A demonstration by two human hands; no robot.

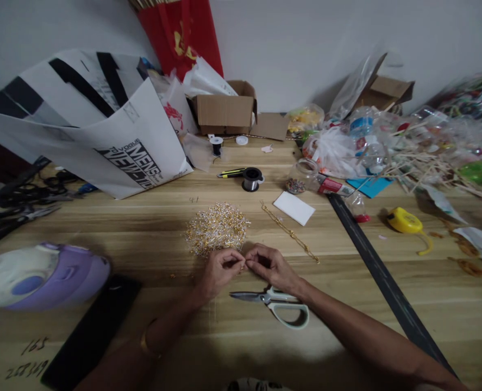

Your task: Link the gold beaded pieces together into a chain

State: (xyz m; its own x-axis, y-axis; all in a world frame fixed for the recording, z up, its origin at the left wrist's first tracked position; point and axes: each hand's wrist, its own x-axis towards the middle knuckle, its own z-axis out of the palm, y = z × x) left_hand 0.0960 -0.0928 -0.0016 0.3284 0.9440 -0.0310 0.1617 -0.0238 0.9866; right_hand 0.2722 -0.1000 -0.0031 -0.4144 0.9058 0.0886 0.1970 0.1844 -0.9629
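My left hand [222,271] and my right hand [273,267] meet fingertip to fingertip, each in a pinch. Between them is something tiny with a gold tint, too small to name; a thin thread or wire seems to hang below my left hand. Just beyond the fingers lies a heap of gold and clear beaded pieces [217,228]. A gold chain [292,233] stretches over the wood to the right of the heap. Scissors [287,309] with pale handles rest below my right hand, blades pointing left.
Wire spool [251,179], cutter [230,173], bead jar [304,175] and white card [294,208] lie farther back. Yellow tape measure [404,221] is right; pliers [24,217], purple-white object [61,274] and black slab [94,331] are left. Bags and cardboard box [224,113] line the wall.
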